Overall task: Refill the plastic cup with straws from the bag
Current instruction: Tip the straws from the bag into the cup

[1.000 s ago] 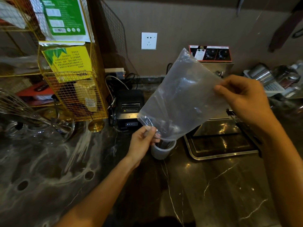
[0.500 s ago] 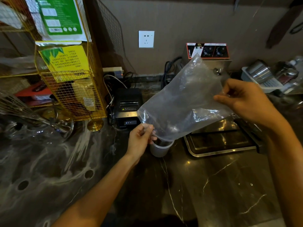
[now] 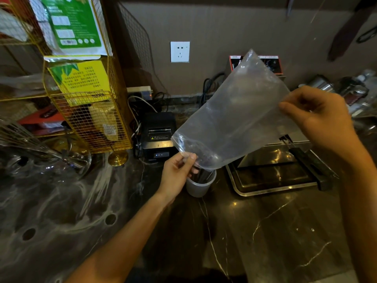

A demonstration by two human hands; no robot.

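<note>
The left hand (image 3: 177, 174) reaches forward on a bare, nearly straight forearm, its thumb and curled fingers pinching the low corner of the bag (image 3: 234, 119). The right hand (image 3: 320, 117) is raised higher and farther right, wrist bent, thumb and forefinger pinching the bag's upper edge with the other fingers curled behind it.
</note>
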